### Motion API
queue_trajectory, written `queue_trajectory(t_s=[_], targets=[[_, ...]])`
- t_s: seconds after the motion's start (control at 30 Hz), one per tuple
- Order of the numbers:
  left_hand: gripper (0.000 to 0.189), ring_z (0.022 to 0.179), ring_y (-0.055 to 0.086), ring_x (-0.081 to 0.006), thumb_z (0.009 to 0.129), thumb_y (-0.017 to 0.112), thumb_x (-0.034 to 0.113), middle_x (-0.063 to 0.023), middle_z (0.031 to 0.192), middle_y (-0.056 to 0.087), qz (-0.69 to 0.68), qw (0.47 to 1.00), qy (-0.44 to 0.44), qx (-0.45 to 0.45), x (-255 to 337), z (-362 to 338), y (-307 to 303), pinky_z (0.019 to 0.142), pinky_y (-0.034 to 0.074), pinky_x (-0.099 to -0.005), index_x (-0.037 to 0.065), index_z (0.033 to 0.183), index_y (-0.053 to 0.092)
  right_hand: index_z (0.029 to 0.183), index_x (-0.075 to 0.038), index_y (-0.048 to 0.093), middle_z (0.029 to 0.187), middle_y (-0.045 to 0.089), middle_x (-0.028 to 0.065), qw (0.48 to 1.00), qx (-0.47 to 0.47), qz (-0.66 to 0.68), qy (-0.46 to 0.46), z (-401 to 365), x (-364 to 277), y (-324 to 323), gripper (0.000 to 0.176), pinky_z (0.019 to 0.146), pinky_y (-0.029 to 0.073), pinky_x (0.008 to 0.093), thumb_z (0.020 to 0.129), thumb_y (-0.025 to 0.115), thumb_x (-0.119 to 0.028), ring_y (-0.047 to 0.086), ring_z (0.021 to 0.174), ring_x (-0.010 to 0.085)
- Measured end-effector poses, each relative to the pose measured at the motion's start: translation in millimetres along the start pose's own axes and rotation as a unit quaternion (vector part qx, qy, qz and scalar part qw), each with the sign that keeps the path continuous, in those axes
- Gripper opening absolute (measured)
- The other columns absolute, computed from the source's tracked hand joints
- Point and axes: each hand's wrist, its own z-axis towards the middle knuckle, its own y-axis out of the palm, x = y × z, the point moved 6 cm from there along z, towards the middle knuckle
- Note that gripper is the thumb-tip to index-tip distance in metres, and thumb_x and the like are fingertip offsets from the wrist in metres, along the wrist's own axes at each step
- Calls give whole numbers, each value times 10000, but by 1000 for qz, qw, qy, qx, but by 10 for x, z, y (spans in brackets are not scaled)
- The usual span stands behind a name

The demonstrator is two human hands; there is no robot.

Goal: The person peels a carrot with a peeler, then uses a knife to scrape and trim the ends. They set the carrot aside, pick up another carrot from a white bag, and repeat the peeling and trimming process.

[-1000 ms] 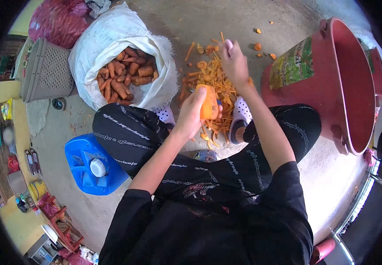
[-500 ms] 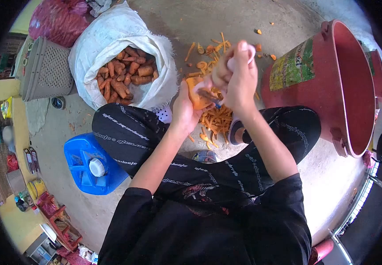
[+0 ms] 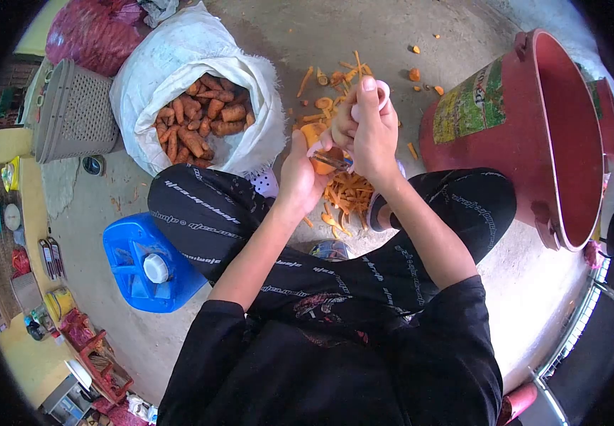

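My left hand [image 3: 300,174] is closed around an orange carrot [image 3: 313,133] above the space between my knees. My right hand [image 3: 371,131] grips a peeler [image 3: 379,96] with a pale pink handle, and its blade end lies against the carrot. The fingers of both hands partly hide the blade. Beneath the hands, orange peelings [image 3: 349,195] lie heaped on the floor.
A white sack [image 3: 172,53] of unpeeled carrots [image 3: 192,135] stands at the upper left. Left of it is a grey basket [image 3: 83,117]. A blue jerrycan [image 3: 133,273] sits by my left knee, and a large red bucket [image 3: 491,149] is at the right.
My right hand has moved slightly left and down with the peeler. The blade end now sits closer against the carrot, and the carrot has turned a little in my left hand.
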Motion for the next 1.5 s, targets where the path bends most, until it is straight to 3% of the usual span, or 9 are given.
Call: queue_trajectory(t_s=[0.33,0.43,0.63,0.73,0.93,1.17,1.27,1.4,1.5], targets=[[476,972,551,-209,1001,152,490,-72,1044,565,43,999,-3,-19,-26,3,-8,844,445,-428,148,939,476,811,-85,408,507,349,-5,1000,14,7,13,49,90,-103,362,364,326,248,971,459,-405,315,389,74],[526,884,588,-200,1002,184,482,-81,931,569,24,1000,0,16,-11,-9,25,809,485,-411,69,961,507,816,-82,406,507,350,-3,1000,20,-1,19,56,86,-130,363,366,336,253,969,463,-405,322,389,79],[446,932,567,-204,1006,175,475,-70,1014,567,55,998,3,6,-39,-45,-13,790,475,-411,146,966,473,834,-74,411,526,363,5,999,-5,-6,47,48,135,-90,344,364,336,257,970,470,-384,336,392,87],[423,917,575,-196,1005,202,476,-59,987,566,50,994,57,-80,-4,-18,6,768,483,-397,144,985,464,845,-72,415,539,365,7,998,-2,-11,63,98,135,-50,330,360,340,261,968,477,-371,349,393,90],[399,898,580,-181,1008,237,457,-58,945,558,67,994,70,-41,23,-94,56,754,491,-365,126,1034,460,846,-67,411,545,360,5,995,34,-25,87,145,147,-74,332,362,421,285,954,494,-370,358,386,98],[488,854,602,-170,1021,202,417,-99,971,571,224,972,75,-6,-166,-106,-91,754,501,-312,30,1198,440,836,-74,416,561,310,-24,992,30,-56,108,373,80,-202,311,383,402,272,947,499,-353,296,410,67],[535,865,613,-179,1014,204,447,-114,1013,577,445,887,119,-23,-127,-53,-207,757,505,-318,16,1209,453,840,-80,417,542,337,-24,992,49,-92,72,605,124,-451,315,425,480,313,939,498,-367,342,391,81],[574,868,621,-214,999,234,490,-120,992,590,173,982,27,-64,-76,-196,110,752,515,-353,9,1214,461,857,-85,435,563,397,-18,986,64,-141,58,794,252,-770,297,471,450,288,942,505,-361,434,439,89],[546,866,621,-228,988,295,493,-123,953,588,116,992,17,-44,-51,-140,50,746,531,-376,8,1173,466,885,-63,450,587,459,1,873,78,-466,-121,770,-45,-697,295,497,437,284,953,495,-347,509,500,91]])
